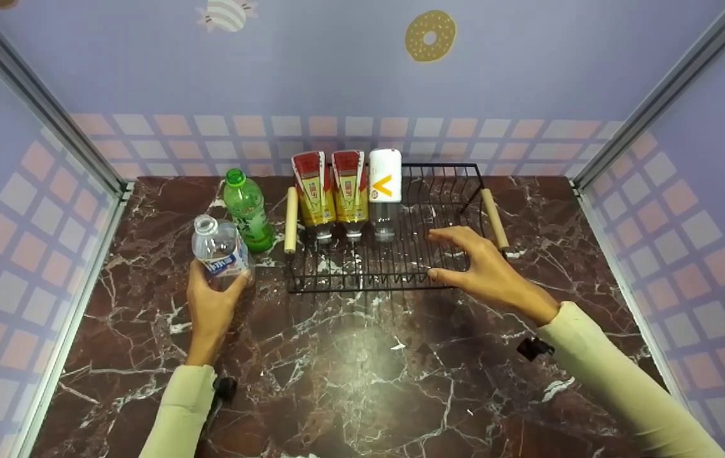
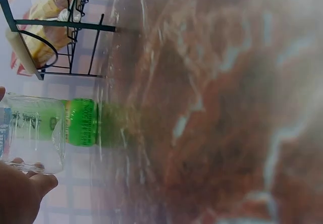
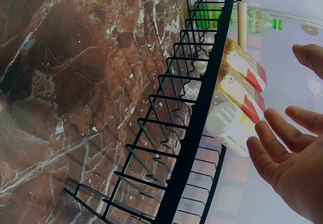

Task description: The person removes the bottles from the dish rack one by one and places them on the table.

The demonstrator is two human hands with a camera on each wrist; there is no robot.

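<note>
My left hand (image 1: 213, 305) grips a clear plastic bottle (image 1: 222, 245) with a blue and white label, thumb on one side and fingers on the other. In the left wrist view the base of this clear bottle (image 2: 50, 133) hangs above the tabletop. Just behind it stands a green bottle (image 1: 248, 213), to the left of a black wire rack (image 1: 394, 280) with wooden handles. My right hand (image 1: 483, 270) hovers over the rack's right part, fingers spread and holding nothing. In the rack lean two red and yellow squeeze pouches (image 1: 315, 191) (image 1: 350, 191) and a white-labelled bottle (image 1: 386, 178).
The rack's wooden handles (image 1: 290, 219) (image 1: 495, 219) stand up at its left and right ends. A dark marble-patterned tabletop (image 1: 362, 381) lies under everything. Purple walls with tile patterns (image 1: 356, 63) close off the back and both sides.
</note>
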